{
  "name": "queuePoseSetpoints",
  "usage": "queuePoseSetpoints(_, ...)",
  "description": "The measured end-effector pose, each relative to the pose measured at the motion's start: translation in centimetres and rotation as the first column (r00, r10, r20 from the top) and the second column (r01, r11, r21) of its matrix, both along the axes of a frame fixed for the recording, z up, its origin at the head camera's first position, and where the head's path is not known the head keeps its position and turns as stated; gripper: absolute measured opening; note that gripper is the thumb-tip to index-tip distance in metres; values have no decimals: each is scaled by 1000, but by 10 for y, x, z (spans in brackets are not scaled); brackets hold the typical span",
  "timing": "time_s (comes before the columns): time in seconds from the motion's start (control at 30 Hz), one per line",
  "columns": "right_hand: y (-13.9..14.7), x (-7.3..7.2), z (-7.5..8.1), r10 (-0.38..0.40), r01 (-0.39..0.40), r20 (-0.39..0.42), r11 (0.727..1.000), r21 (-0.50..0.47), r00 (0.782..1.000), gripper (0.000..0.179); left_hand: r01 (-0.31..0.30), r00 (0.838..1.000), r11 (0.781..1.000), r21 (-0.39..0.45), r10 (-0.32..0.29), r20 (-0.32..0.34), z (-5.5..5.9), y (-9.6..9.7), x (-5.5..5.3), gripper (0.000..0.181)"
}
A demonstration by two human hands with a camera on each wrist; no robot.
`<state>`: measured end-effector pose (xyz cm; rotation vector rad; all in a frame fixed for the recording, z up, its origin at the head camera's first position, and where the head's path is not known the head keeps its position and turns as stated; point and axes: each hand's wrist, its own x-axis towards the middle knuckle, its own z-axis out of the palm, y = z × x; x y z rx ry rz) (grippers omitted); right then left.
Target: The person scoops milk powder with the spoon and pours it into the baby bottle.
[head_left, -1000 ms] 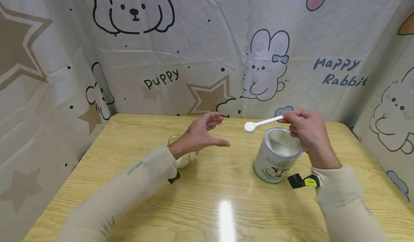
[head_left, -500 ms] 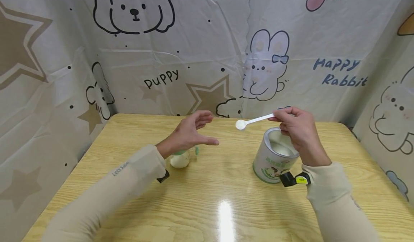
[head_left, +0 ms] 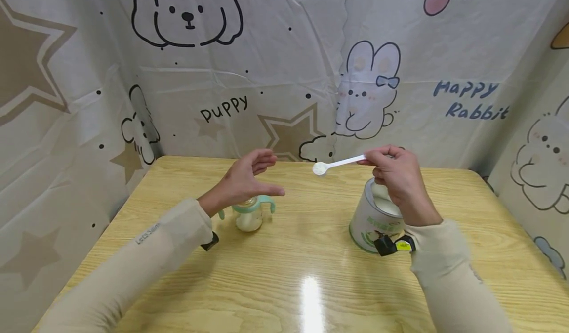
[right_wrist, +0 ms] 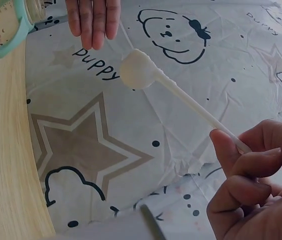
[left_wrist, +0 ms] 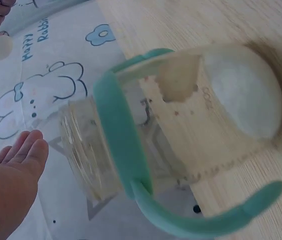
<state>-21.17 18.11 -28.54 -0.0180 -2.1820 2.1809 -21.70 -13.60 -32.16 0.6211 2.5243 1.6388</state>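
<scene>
My right hand pinches the handle of a white scoop heaped with white powder, held in the air left of an open powder tin. The scoop shows clearly in the right wrist view. My left hand hovers open, fingers spread, above a small baby bottle with a teal collar and handles. The bottle is open at the top with white powder at its bottom, and my left fingers are near its mouth without touching it.
The wooden table is walled in on three sides by a cartoon-printed cloth. Black wrist cameras sit by both sleeves. The tin stands at the right, the bottle left of centre.
My right hand has carried the loaded scoop leftward from above the tin. My left hand has drawn back to the left, uncovering the bottle below it.
</scene>
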Motion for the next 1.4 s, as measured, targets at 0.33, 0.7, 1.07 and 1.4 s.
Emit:
queuePoseSetpoints(0.33, -15, -3, -3, 20, -20, 4, 999, 33, 1000, 10, -28, 1000, 999, -23, 28, -5, -1, -20, 2, 92)
queuePoseSetpoints(0.7, -38, -6, -4, 54, -55, 29, 998, 28, 998, 12, -55, 998, 997, -62, 54, -18, -12, -40, 5, 92)
queuePoseSetpoints(1.07, -57, -7, -13, 79, -82, 58, 996, 38, 995, 7, -70, 998, 992, -103, 69, -8, -26, -54, 13, 90)
queuePoseSetpoints(1.4, -73, -8, -17, 93, -92, 54, 996, -12, 994, 7, -83, 996, 993, -86, 84, 11, -36, -56, 15, 91)
